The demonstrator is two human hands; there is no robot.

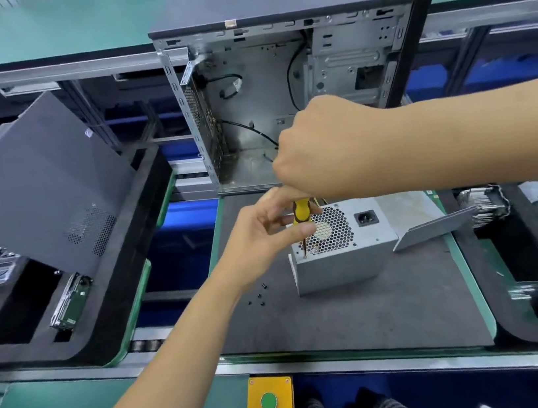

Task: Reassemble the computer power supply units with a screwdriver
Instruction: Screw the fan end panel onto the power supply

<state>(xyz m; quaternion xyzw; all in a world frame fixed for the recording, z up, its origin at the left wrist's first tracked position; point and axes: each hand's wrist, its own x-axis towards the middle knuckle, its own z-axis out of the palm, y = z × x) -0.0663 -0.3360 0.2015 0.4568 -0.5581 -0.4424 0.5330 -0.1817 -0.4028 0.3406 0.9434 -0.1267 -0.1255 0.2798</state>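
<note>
I stand the screwdriver upright on a corner screw of the power supply, which sits on the grey mat. My right hand wraps the handle top to turn; my left hand pinches the handle lower down to steady it. Spare screws wait nearby.

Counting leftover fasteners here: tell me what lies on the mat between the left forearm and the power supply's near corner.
In the head view, four small black screws lie loose on the dark mat there, apart from the power supply.

Power supply before open case, screws left
</note>
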